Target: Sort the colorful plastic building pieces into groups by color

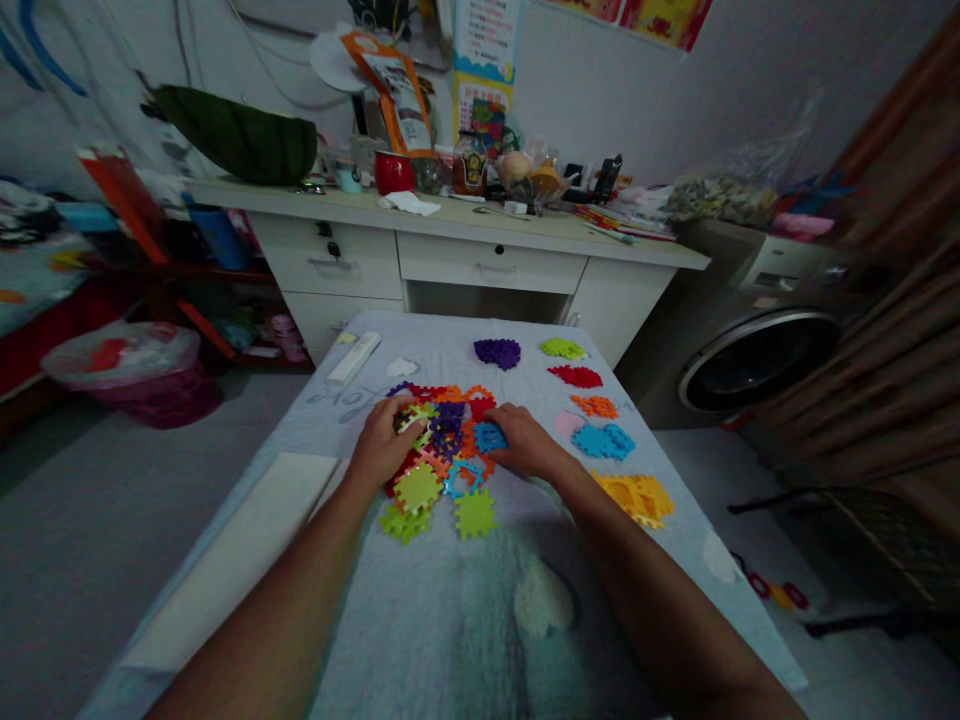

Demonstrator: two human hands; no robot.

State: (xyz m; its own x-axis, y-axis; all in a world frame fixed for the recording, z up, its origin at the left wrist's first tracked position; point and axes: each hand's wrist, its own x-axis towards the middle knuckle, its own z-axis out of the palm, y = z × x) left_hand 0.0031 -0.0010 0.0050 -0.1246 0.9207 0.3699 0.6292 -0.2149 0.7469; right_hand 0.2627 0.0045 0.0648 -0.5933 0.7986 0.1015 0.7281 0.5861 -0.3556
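A mixed heap of flat plastic interlocking tiles with notched edges lies mid-table, with orange tiles [469, 440] and purple tiles [448, 428] among them. At its left side, my left hand [381, 442] has its fingers curled around a yellow-green tile [420, 422]; the fingers partly cover it. My right hand [523, 440] reaches in from the right, its fingertips closed on a blue tile [489, 437]. Nearest to me, a square light-green tile [475, 513] lies flat beside other green tiles [417, 487]. A blue open-frame tile [463, 479] rests by them.
Single-colour piles line the right: purple [498, 352], light green [563, 348], red [576, 376], orange [595, 406], blue [604, 441] and yellow [636, 498]. A long white board [240, 550] lies along the left edge. Behind stand a cluttered desk [450, 212] and a washing machine [720, 310].
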